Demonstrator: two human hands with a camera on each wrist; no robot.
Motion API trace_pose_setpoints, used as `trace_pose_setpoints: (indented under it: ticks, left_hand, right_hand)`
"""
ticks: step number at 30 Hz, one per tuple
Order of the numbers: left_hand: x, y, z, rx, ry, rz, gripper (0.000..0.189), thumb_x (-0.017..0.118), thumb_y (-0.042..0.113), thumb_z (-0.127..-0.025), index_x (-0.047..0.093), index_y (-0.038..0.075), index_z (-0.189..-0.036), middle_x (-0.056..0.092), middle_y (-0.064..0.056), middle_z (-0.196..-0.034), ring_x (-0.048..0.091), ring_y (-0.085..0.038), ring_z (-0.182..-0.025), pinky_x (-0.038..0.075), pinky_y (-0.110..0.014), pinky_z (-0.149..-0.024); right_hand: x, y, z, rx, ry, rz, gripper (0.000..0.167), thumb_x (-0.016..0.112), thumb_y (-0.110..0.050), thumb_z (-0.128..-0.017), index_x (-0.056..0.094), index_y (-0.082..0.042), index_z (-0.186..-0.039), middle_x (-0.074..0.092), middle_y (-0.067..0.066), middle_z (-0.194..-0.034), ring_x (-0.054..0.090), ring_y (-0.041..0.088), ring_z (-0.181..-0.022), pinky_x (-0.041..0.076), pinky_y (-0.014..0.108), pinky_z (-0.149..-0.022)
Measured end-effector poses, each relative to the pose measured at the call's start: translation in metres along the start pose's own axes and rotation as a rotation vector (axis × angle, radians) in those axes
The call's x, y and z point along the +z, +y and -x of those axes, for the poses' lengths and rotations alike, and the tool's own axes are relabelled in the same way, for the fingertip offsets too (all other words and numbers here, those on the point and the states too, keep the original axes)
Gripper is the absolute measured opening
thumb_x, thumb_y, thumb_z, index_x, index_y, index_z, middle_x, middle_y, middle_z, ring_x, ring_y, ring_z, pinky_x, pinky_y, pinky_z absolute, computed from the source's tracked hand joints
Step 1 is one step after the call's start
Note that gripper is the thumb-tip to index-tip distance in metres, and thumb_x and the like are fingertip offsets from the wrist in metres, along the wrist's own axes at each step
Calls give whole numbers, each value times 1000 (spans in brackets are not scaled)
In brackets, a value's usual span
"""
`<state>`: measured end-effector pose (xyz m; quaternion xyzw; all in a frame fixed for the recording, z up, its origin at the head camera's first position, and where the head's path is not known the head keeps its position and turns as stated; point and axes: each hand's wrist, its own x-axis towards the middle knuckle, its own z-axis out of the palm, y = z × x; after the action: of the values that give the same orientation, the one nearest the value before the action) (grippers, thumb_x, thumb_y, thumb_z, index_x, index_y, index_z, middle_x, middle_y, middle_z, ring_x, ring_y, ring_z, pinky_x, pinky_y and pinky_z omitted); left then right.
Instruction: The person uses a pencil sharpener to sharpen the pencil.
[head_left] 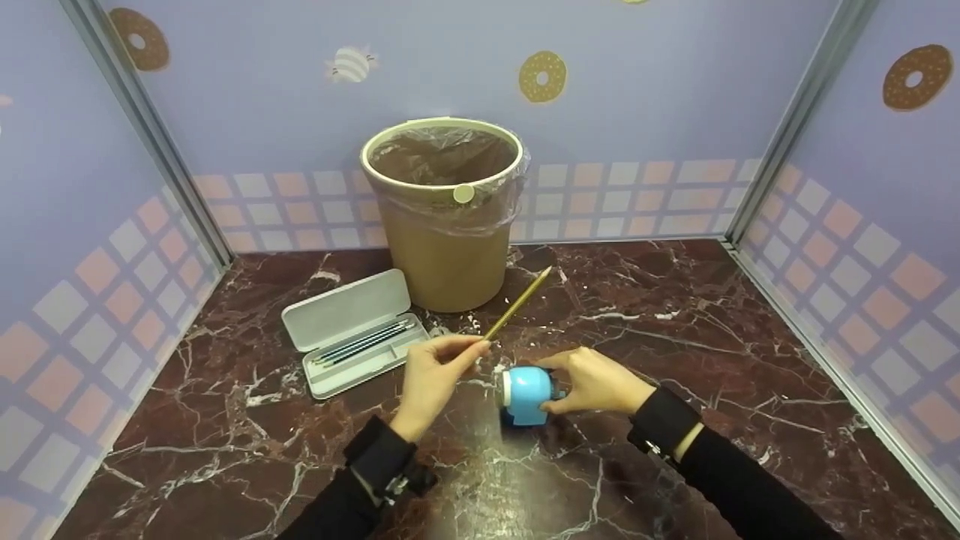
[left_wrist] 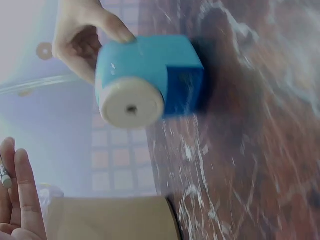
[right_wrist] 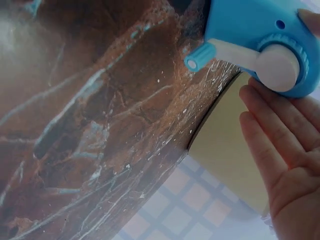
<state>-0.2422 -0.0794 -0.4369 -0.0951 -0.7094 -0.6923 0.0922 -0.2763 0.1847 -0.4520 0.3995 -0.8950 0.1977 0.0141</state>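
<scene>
My left hand (head_left: 435,375) pinches a yellow pencil (head_left: 519,303) near its lower end. The pencil's sharpened tip points up and away to the right. In the left wrist view, its eraser end (left_wrist: 5,180) shows between the fingers. My right hand (head_left: 596,382) grips a blue crank pencil sharpener (head_left: 529,391), thumb on one side and fingers on the other. The sharpener's round white front with a dark pencil hole (left_wrist: 132,109) faces left. On its other end is a white crank with a blue knob (right_wrist: 201,56), seen in the right wrist view.
Behind my left hand, an open grey pencil case (head_left: 346,309) holds several pencils (head_left: 364,343). A tan bin (head_left: 448,262) with a clear plastic liner stands at the back. White specks lie on the dark marble-patterned table (head_left: 675,337) near the bin. Patterned walls enclose the table.
</scene>
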Motion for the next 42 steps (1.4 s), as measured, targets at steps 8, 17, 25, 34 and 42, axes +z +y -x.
trace_pose_setpoints:
  ticks: [8,17,25,34,42]
  left_hand:
    - [16,-1,1,-1,-10,12,17,79,12,-88,79,0,-100,78,-18,-85,67,-11,-65,59,-24,-63]
    - [23,-1,2,0,-40,30,17,78,11,-88,79,-1,-100,79,-13,-85,66,-3,-61,58,-21,-61]
    - [25,-3,3,1,-42,7,17,78,10,-88,79,-2,-100,78,-23,-91,69,-4,-65,63,-31,-68]
    - [28,-3,7,-9,-55,12,18,80,13,-88,79,-1,-100,79,-22,-92,71,-6,-67,61,-23,-66]
    - [30,-5,8,9,-69,3,19,80,15,-88,79,2,-101,80,-19,-96,77,-33,-80,64,-36,-72]
  right_hand:
    - [6,-1,5,51,30,-81,66,84,-32,-83,62,-4,-139,77,12,-118,70,10,-75,56,21,-70]
    - [10,-8,12,71,177,-308,61,78,-36,-89,63,0,-136,71,18,-130,72,31,-117,58,41,-99]
    - [10,-39,0,164,510,-590,30,72,-19,-95,75,-4,-120,77,15,-117,77,19,-103,60,24,-87]
    - [10,-62,-16,359,695,-909,20,74,-10,-92,78,0,-110,81,13,-99,76,7,-79,57,20,-71]
    - [12,-68,-20,397,735,-1084,25,74,-9,-92,74,9,-110,81,10,-94,80,26,-87,63,37,-82]
